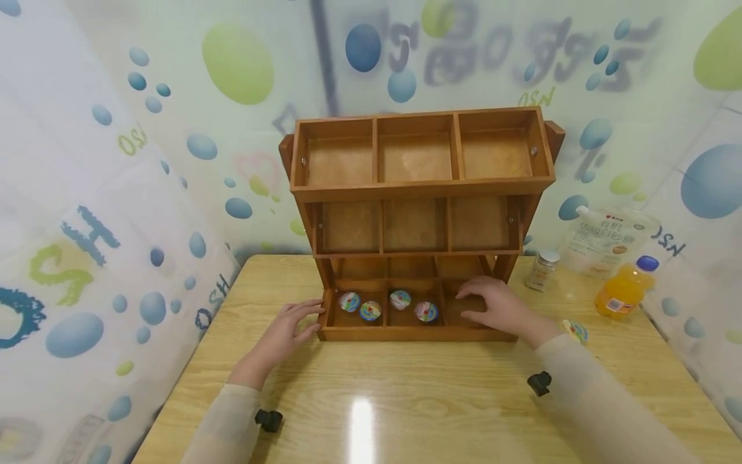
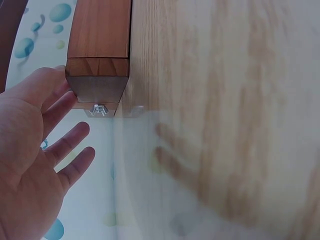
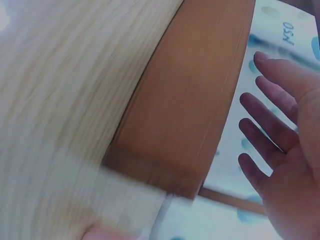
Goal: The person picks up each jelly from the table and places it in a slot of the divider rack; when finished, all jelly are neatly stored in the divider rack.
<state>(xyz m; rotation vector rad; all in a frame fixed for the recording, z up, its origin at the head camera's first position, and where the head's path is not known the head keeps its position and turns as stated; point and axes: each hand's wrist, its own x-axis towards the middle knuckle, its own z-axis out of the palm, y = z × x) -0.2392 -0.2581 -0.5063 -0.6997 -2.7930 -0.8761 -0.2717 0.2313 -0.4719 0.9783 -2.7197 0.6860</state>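
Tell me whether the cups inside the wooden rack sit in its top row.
No, the four cups visible in the rack sit in its bottom row.

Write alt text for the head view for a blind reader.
A person's right hand is at the bottom-right compartment of a wooden shelf, left hand at its left end. Four small cups sit in the other bottom compartments; a jar and orange bottle stand to the right.

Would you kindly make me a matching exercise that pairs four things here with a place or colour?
1. Left hand
2. Right hand
3. Bottle of orange drink
4. Four small cups

A. Blue cap
B. In the wooden rack's bottom row, left and middle
C. At the rack's left end
D. At the bottom row's right compartment

Pairs: 1-C, 2-D, 3-A, 4-B
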